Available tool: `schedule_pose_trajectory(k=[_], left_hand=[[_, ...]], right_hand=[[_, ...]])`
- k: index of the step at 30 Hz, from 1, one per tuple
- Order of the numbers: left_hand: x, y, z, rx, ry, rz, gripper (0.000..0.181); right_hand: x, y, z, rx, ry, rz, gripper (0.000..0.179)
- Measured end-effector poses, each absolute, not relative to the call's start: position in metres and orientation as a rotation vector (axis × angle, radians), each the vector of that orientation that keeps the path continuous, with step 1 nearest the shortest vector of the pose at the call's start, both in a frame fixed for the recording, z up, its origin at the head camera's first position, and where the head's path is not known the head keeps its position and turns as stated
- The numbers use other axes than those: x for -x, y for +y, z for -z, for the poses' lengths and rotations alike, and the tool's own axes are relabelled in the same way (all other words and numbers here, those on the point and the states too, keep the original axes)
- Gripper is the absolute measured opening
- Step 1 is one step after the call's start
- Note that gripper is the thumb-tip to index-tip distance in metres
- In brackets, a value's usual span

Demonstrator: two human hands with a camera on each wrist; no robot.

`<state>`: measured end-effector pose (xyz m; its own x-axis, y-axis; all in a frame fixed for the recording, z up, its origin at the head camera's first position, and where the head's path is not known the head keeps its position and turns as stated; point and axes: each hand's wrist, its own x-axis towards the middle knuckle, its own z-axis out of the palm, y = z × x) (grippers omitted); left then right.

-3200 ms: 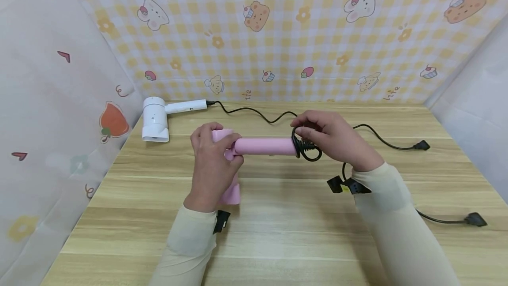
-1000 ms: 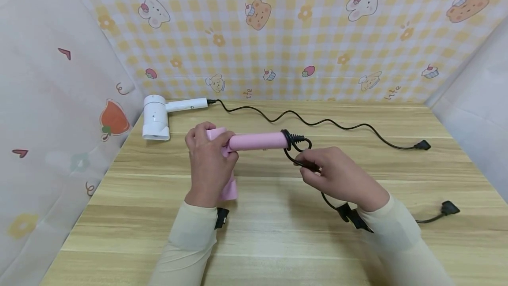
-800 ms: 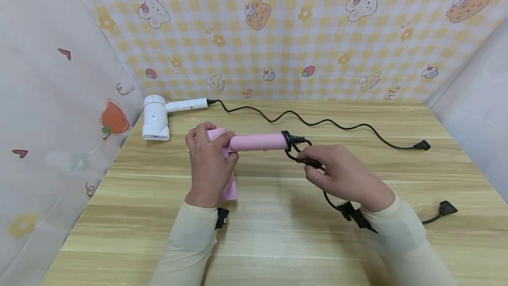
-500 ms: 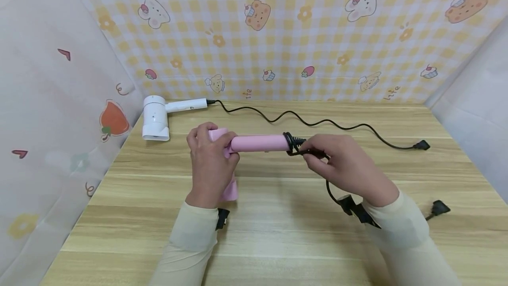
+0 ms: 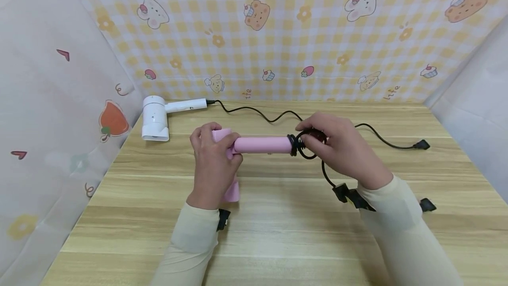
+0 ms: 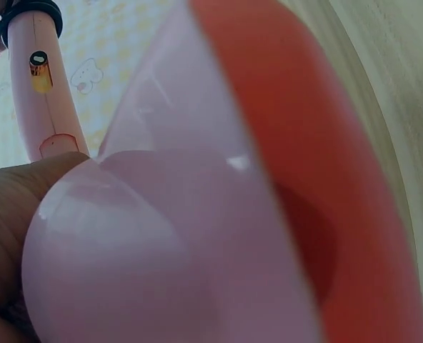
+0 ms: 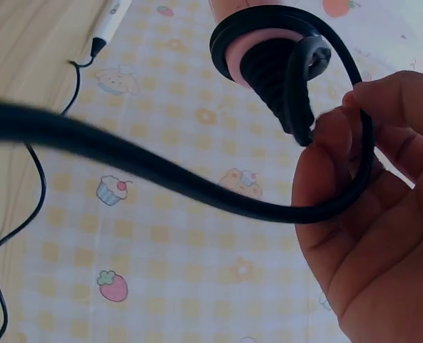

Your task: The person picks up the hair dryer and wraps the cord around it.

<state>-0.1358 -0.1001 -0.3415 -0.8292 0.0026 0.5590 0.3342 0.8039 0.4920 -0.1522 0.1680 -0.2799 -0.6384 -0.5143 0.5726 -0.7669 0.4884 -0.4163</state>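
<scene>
A pink hair dryer [image 5: 262, 145] is held above the table with its handle pointing right. My left hand [image 5: 212, 164] grips it around the head, thumb and fingers at the joint with the handle. Close up in the left wrist view, the dryer's pink body [image 6: 168, 236] fills most of the picture. Black cord [image 5: 293, 145] is looped round the handle's end. My right hand [image 5: 343, 149] pinches a length of that cord just beyond the handle; the right wrist view shows the cord [image 7: 269, 211] curving between thumb and fingers.
At the back left of the wooden table [image 5: 278, 242] lies a white hair dryer [image 5: 155, 120]. Its wavy black cord runs behind my right hand to a plug [image 5: 422, 144]. Another black plug [image 5: 427, 205] shows beside my right sleeve. A checked cloth [image 5: 278, 47] hangs behind.
My right hand has moved from below the handle end up to beside it, bringing the cord round. More cord lies round the handle than at first. The near plug has shifted left.
</scene>
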Motion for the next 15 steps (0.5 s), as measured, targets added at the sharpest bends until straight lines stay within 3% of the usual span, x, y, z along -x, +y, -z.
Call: schedule_pose_trajectory(k=[15], left_hand=[[0.131, -0.098, 0.335, 0.287, -2.441, 0.85, 0.03]], right_hand=[[0.168, 0.173, 0.282, -0.82, -2.608, -1.343, 0.013]])
